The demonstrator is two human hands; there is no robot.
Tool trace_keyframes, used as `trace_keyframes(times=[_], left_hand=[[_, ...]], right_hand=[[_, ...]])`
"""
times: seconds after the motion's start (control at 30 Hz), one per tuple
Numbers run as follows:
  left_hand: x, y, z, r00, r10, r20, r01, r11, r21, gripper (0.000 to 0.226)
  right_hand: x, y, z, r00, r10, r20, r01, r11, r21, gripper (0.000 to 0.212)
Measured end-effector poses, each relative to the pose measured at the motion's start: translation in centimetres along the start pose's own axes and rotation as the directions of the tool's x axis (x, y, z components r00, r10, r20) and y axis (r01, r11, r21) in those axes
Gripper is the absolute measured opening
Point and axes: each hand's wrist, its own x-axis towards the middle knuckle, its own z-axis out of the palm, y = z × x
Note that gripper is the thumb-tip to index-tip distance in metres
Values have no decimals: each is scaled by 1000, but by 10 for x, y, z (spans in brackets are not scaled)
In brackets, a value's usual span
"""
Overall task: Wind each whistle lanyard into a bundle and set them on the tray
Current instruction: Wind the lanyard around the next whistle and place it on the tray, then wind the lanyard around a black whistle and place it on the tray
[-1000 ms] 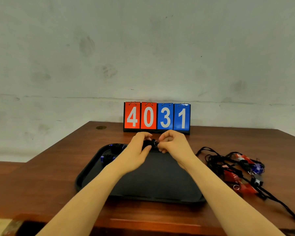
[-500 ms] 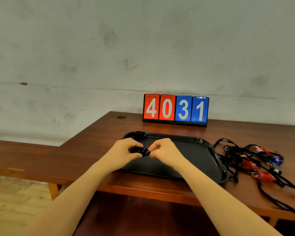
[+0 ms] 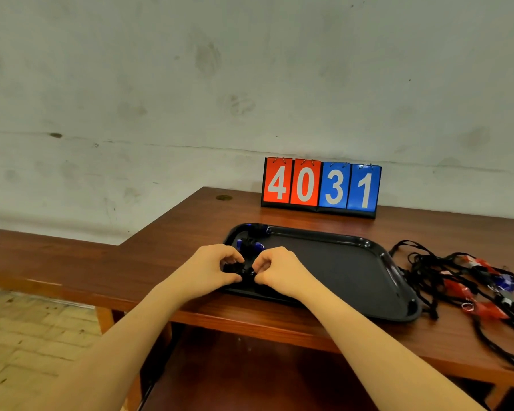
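Both hands meet over the near left corner of the tray [image 3: 368, 243]. My left hand [image 3: 211, 269] curls its fingers and thumb round a small black bundle [image 3: 239, 269] of wound lanyard; my right hand [image 3: 279, 269] pinches the same bundle from the other side, fingertips bent in tight. I judge the two-sided grip is there to keep the coils from springing loose while the last turn is tucked; whether the whistle itself sits inside the bundle I cannot tell, the fingers hide it. The bundle hangs just above the tray floor, or touches it; too dark to say. Two finished bundles with blue whistles lie farther back in the same corner, one [image 3: 248, 243] just beyond my knuckles, the other [image 3: 258, 229] against the rim, lined up along the left side, which leaves the rest of the tray for more. To the right, on the bench [image 3: 172, 238], a tangled pile of lanyards [image 3: 463, 280] with red and blue whistles waits, just beside the tray's right edge. A scoreboard [image 3: 319, 185] reading 4031 stands behind.
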Motion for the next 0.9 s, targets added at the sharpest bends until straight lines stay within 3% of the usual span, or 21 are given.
trace_keyframes(times=[0.27,0.5,0.7,0.9], left_hand=[[-5,5,3,999,-1,-37,-1,998,-56,42],[-3,37,10,987,43,-155,-63,990,-126,22],[11,74,37,993,44,-111,-63,982,-177,17],[36,121,76,997,74,-27,-78,975,-207,15]], right_hand=[[-3,7,-4,1000,-26,-2,26,1000,11,29],[-19,20,-23,987,-39,-153,47,998,52,16],[-45,48,-56,945,10,-328,24,995,100,15],[-73,91,-100,897,66,-438,-72,997,2,16]])
